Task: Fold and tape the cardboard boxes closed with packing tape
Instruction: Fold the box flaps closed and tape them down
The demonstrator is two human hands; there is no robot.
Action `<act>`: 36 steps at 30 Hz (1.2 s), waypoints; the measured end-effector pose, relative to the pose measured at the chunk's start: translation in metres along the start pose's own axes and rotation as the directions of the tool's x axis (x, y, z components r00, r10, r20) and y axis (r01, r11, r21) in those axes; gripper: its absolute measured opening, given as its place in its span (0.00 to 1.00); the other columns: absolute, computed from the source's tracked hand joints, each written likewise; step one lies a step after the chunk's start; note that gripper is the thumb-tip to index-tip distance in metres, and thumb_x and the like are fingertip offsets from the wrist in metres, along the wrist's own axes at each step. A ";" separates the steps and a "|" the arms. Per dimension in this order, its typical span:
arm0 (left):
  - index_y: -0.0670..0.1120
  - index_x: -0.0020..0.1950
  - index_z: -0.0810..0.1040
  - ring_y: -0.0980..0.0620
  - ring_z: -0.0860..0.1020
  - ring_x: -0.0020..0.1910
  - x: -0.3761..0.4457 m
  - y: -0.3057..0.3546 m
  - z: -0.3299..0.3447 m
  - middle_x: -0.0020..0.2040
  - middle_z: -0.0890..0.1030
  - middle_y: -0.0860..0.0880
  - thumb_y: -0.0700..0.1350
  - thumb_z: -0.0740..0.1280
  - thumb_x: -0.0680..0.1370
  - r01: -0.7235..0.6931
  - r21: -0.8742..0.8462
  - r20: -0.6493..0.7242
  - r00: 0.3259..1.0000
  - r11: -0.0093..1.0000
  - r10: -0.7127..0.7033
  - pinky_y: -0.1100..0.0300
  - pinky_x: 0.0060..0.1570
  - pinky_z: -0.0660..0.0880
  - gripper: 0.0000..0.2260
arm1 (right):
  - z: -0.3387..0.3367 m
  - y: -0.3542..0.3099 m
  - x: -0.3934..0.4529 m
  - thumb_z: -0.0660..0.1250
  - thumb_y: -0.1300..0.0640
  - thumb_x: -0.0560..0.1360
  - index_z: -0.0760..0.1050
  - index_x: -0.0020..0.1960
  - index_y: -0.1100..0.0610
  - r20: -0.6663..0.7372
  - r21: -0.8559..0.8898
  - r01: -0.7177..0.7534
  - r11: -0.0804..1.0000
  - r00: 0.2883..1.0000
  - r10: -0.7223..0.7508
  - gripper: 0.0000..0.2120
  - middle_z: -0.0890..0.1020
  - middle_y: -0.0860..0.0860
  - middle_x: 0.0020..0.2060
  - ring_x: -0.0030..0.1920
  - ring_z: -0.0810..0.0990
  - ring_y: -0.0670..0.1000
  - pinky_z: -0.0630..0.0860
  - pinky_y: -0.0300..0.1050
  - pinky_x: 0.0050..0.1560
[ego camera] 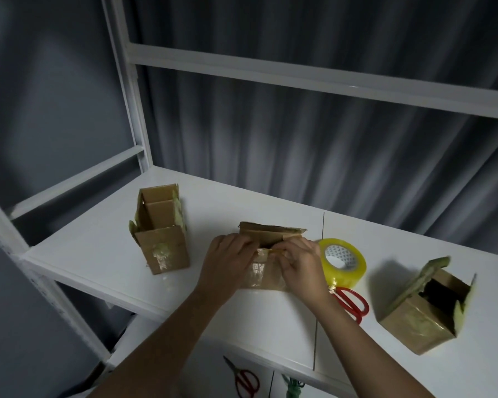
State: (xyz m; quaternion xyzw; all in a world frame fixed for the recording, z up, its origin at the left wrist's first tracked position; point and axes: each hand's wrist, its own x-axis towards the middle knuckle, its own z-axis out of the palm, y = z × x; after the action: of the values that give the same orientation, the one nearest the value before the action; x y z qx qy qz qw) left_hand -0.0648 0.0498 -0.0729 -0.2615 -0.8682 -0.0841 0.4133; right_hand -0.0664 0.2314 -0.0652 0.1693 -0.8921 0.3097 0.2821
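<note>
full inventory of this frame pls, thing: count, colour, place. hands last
cardboard boxes: 3, brown with old tape patches; left box open-topped on the shelf top, middle box under both hands, right box with flaps up near the right edge
packing tape roll: 1, yellow-clear, right of the middle box
scissors: 1, red handles, in front of the tape roll, blades hidden by the right wrist
second scissors: 1, red handles, lower shelf
green item: 1, lower shelf, too cut off to identify
shelf top: 1, white
shelving frame: 1, white, behind and left
curtain: grey, behind
left hand: on the middle box's top left
right hand: fingers curled at the middle box's top flap
</note>
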 end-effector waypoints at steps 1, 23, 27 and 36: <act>0.44 0.51 0.81 0.46 0.79 0.45 -0.002 -0.001 0.000 0.47 0.81 0.47 0.43 0.64 0.73 -0.004 -0.005 0.003 1.000 1.000 0.004 0.52 0.47 0.73 0.10 | 0.000 0.000 -0.002 0.67 0.57 0.70 0.82 0.42 0.52 -0.025 0.011 0.021 1.000 0.999 -0.020 0.05 0.81 0.44 0.39 0.46 0.73 0.44 0.60 0.39 0.49; 0.47 0.37 0.81 0.50 0.76 0.30 0.001 -0.007 0.001 0.31 0.79 0.51 0.48 0.59 0.72 0.214 -0.226 0.408 0.907 0.950 -0.108 0.62 0.30 0.70 0.13 | 0.012 0.002 0.005 0.64 0.57 0.70 0.83 0.43 0.54 0.416 -0.216 0.235 0.948 0.900 -0.128 0.08 0.84 0.50 0.39 0.41 0.81 0.53 0.76 0.43 0.37; 0.47 0.34 0.81 0.51 0.76 0.27 0.004 -0.002 -0.002 0.28 0.78 0.51 0.47 0.57 0.72 0.262 -0.247 0.357 0.919 0.933 -0.164 0.67 0.28 0.67 0.14 | 0.004 0.000 0.011 0.56 0.50 0.78 0.81 0.51 0.54 0.436 -0.033 0.214 0.976 0.882 -0.178 0.16 0.84 0.51 0.46 0.47 0.80 0.52 0.75 0.46 0.45; 0.45 0.56 0.79 0.48 0.76 0.46 0.002 -0.003 0.011 0.47 0.81 0.46 0.51 0.59 0.75 0.539 -0.392 0.434 0.823 0.745 -0.367 0.62 0.42 0.65 0.16 | 0.006 -0.009 0.023 0.58 0.50 0.74 0.82 0.42 0.51 0.335 -0.209 0.202 0.957 0.934 -0.124 0.14 0.84 0.49 0.37 0.38 0.82 0.52 0.68 0.41 0.37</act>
State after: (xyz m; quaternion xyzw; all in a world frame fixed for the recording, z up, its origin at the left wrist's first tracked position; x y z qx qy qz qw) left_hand -0.0750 0.0519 -0.0779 -0.1470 -0.9097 -0.3596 0.1466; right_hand -0.0824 0.2176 -0.0508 0.2557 -0.9393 0.1438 0.1778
